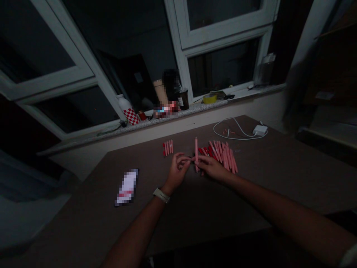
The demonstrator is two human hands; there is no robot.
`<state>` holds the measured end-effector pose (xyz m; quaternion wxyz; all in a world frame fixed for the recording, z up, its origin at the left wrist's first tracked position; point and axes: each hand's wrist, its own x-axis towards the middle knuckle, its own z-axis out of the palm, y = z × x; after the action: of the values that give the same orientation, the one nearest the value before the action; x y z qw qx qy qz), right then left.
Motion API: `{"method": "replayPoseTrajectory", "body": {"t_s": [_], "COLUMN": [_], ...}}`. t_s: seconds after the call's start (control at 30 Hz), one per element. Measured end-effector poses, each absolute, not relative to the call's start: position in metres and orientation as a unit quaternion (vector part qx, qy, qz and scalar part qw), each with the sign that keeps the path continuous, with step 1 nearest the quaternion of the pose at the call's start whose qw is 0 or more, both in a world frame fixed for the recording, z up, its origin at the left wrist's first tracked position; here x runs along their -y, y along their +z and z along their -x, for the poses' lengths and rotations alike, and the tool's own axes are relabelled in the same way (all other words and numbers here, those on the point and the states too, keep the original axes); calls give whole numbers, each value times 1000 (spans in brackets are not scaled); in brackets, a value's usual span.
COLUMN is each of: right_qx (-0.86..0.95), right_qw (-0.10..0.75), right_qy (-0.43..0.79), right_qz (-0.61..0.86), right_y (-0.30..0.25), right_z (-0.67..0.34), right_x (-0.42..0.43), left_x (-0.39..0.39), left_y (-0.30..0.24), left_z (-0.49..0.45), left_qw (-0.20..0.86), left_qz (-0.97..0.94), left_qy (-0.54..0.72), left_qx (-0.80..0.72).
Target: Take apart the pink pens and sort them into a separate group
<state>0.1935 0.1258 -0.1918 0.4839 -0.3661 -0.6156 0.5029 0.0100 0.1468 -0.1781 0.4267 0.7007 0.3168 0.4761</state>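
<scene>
Over the middle of the table, my right hand (pixel 210 168) grips a pink pen (pixel 196 149) that stands nearly upright between thumb and fingers. Close beside it on the left, my left hand (pixel 178 168) is closed in a pinch. A small dark bit shows at its fingertips, too dim to name. Just beyond my right hand lies a loose pile of pink pens (pixel 227 156), with several red ones (pixel 211 149) among them. A short row of pink pens (pixel 169 147), with red at its left end, rests past my left hand.
On the left of the brown table (pixel 156 230) lies a phone-like slab (pixel 128 186), its face blurred out. A white charger (pixel 260 130) with a looped cable sits at the back right, small sticks inside the loop. The windowsill holds a checkered bottle (pixel 131 116), a cup (pixel 183 99) and yellow tape (pixel 209 98).
</scene>
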Motion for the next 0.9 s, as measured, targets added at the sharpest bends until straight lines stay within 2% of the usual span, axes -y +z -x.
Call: {"method": "replayPoseTrajectory", "body": {"t_s": [0.1, 0.23, 0.63, 0.9], "right_qx": [653, 664, 583, 617], "right_qw": [438, 403, 337, 381], "right_qy": [504, 517, 675, 557], "right_qz": [356, 360, 303, 404], "right_y": [-194, -197, -184, -189], "right_z": [-191, -186, -188, -184], "right_x": [-124, -119, -108, -113], "left_x": [-148, -146, -143, -146], "left_y": [-176, -173, -169, -174], "left_z": [-12, -14, -14, -19], "left_qw": [539, 598, 648, 593], "left_qz": [-631, -584, -527, -527], "left_qy": [474, 462, 461, 507], "left_qx": [-295, -298, -300, -337]}}
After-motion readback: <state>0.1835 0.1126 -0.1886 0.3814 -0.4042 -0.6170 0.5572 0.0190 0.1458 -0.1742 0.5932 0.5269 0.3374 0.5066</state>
